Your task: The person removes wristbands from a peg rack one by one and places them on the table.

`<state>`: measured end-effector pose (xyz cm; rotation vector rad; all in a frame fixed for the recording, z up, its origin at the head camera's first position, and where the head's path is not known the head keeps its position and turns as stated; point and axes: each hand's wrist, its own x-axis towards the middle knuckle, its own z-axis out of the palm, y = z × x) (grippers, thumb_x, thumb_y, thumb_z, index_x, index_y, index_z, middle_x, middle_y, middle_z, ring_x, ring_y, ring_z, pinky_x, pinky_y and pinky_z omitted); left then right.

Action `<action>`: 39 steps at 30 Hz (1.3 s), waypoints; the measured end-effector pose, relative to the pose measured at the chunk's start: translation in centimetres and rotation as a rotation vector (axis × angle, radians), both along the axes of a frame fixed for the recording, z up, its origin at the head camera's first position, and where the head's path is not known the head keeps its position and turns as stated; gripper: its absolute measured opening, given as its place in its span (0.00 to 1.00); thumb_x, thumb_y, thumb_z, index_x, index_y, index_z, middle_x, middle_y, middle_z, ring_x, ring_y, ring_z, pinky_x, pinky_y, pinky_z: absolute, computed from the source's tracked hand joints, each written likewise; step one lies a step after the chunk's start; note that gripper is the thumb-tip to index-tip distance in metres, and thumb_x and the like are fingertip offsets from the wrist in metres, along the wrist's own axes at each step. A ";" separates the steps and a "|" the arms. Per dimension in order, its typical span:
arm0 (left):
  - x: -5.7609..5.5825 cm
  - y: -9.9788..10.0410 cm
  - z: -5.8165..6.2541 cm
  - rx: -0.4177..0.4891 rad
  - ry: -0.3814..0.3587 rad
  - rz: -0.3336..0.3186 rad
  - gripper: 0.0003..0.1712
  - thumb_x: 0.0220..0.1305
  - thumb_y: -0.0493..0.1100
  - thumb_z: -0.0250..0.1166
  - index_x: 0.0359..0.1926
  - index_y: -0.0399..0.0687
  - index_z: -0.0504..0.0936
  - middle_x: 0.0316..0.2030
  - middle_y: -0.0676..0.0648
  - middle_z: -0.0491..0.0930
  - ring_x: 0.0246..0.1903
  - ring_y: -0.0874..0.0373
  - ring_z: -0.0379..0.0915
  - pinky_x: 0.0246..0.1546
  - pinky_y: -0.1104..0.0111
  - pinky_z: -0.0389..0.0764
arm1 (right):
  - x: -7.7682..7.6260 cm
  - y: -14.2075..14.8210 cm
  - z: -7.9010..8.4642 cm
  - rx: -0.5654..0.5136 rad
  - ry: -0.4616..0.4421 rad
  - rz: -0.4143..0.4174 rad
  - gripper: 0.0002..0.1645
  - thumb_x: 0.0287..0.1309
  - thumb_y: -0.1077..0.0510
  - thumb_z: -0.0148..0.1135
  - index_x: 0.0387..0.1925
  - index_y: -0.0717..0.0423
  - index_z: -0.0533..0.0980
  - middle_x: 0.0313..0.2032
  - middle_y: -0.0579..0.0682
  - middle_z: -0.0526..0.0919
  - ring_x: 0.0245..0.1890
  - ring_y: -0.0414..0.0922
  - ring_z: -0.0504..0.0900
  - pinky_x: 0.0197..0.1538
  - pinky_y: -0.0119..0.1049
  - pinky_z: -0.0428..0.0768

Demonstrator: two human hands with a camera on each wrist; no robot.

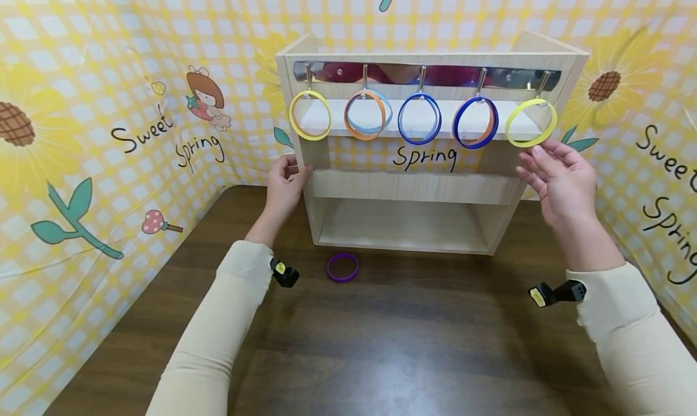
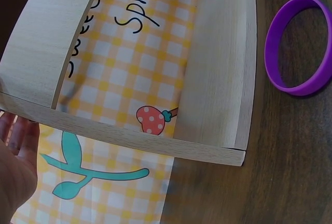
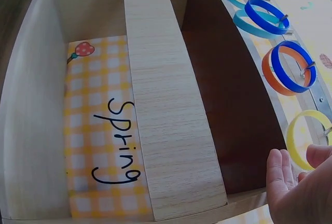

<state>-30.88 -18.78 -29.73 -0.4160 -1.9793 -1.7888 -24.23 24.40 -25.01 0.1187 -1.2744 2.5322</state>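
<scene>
A light wooden shelf unit [image 1: 419, 185] stands on the table with a shiny hook rail [image 1: 392, 75] across its upper front. My left hand [image 1: 285, 186] holds its left side panel, thumb at the front edge and fingers along the outside. At the far right hook hangs a yellow wristband [image 1: 553, 121]; my right hand [image 1: 569, 186] pinches its lower rim between thumb and index finger, the other fingers loosely extended. Another yellow wristband [image 1: 291, 121], an orange one [image 1: 348, 126] with a light blue one, and blue ones [image 1: 401, 126] hang from the remaining hooks.
A purple wristband [image 1: 343, 280] lies flat on the dark wood table [image 1: 381, 343], in front of the unit's lower left corner. Yellow checked cloth [image 1: 179, 59] with flowers and lettering surrounds the table at the back and sides. A small camera is strapped to each wrist.
</scene>
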 end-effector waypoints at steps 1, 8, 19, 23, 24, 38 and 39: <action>0.0 0.0 0.0 -0.001 -0.002 0.001 0.19 0.63 0.32 0.61 0.52 0.23 0.72 0.42 0.44 0.75 0.41 0.57 0.73 0.40 0.71 0.75 | 0.0 0.0 0.1 -0.002 -0.006 -0.001 0.18 0.55 0.68 0.67 0.48 0.63 0.74 0.40 0.55 0.83 0.36 0.46 0.86 0.38 0.36 0.83; 0.0 -0.1 0.0 0.003 -0.014 0.002 0.19 0.63 0.32 0.61 0.52 0.23 0.72 0.43 0.41 0.75 0.40 0.59 0.73 0.40 0.71 0.76 | -0.2 0.0 0.5 -0.014 -0.029 0.007 0.18 0.54 0.67 0.67 0.47 0.62 0.74 0.39 0.55 0.84 0.35 0.47 0.87 0.37 0.37 0.83; 0.0 0.0 0.2 0.002 -0.002 -0.004 0.19 0.62 0.31 0.61 0.51 0.22 0.72 0.43 0.40 0.76 0.40 0.59 0.73 0.40 0.71 0.76 | -0.5 -0.1 0.9 -0.052 -0.021 0.020 0.16 0.55 0.68 0.66 0.45 0.63 0.72 0.39 0.57 0.85 0.34 0.48 0.87 0.37 0.37 0.83; 0.1 0.0 0.2 0.006 -0.002 -0.005 0.19 0.62 0.31 0.61 0.51 0.22 0.72 0.41 0.45 0.75 0.40 0.60 0.73 0.39 0.71 0.76 | -0.5 -0.2 1.0 -0.060 -0.017 0.019 0.17 0.54 0.69 0.66 0.45 0.63 0.73 0.38 0.57 0.85 0.33 0.48 0.87 0.36 0.37 0.83; 0.1 0.0 0.2 0.006 -0.003 -0.006 0.19 0.62 0.31 0.61 0.51 0.22 0.72 0.40 0.46 0.75 0.40 0.60 0.73 0.39 0.71 0.76 | -0.4 -0.3 1.0 -0.060 -0.017 0.020 0.17 0.54 0.69 0.66 0.46 0.63 0.73 0.38 0.57 0.85 0.33 0.48 0.87 0.36 0.37 0.83; 0.2 0.0 0.2 0.000 -0.017 -0.001 0.19 0.62 0.32 0.61 0.51 0.22 0.72 0.40 0.46 0.75 0.40 0.60 0.73 0.39 0.72 0.76 | 0.0 -0.4 1.2 -0.119 0.018 0.050 0.13 0.56 0.68 0.65 0.44 0.67 0.75 0.38 0.59 0.85 0.34 0.50 0.87 0.35 0.39 0.83; 0.2 0.0 0.2 0.000 -0.020 0.000 0.19 0.62 0.32 0.61 0.51 0.23 0.72 0.40 0.47 0.75 0.40 0.60 0.73 0.39 0.72 0.76 | 0.0 -0.4 1.2 -0.124 0.019 0.052 0.14 0.56 0.68 0.64 0.44 0.67 0.75 0.38 0.59 0.85 0.34 0.50 0.87 0.35 0.39 0.83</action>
